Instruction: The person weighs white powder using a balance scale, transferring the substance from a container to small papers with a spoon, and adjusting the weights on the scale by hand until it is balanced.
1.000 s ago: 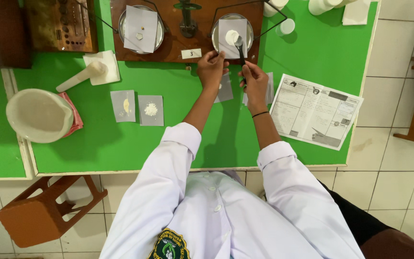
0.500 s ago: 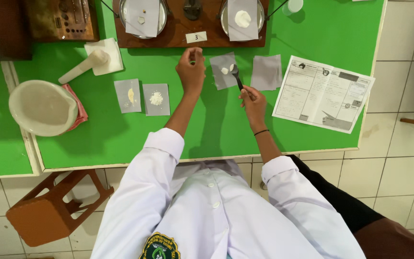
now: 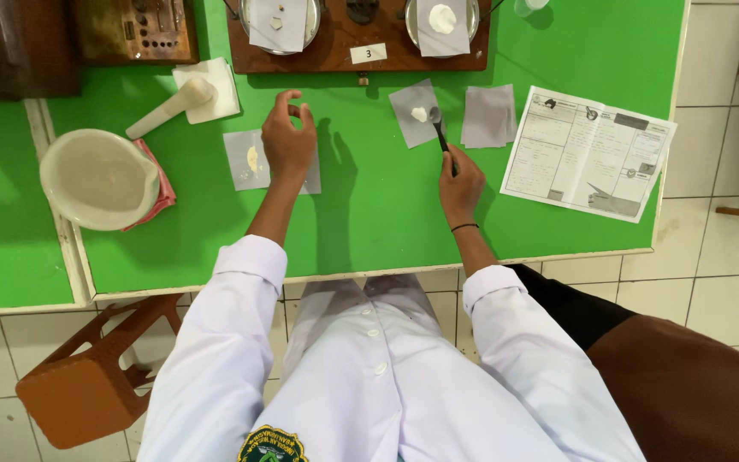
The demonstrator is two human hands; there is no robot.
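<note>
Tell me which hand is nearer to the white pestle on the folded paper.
Left. The left hand hovers just right of the pestle, over a grey paper square. The right hand, holding a spatula, is much farther to the right.

Green table (image 3: 369,222) on white tiled floor (image 3: 712,274), wooden stool (image 3: 87,385) beneath.

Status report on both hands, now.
Right hand grips spatula, tip at powder on grey paper. Left hand empty over another paper square. Nothing between.
</note>
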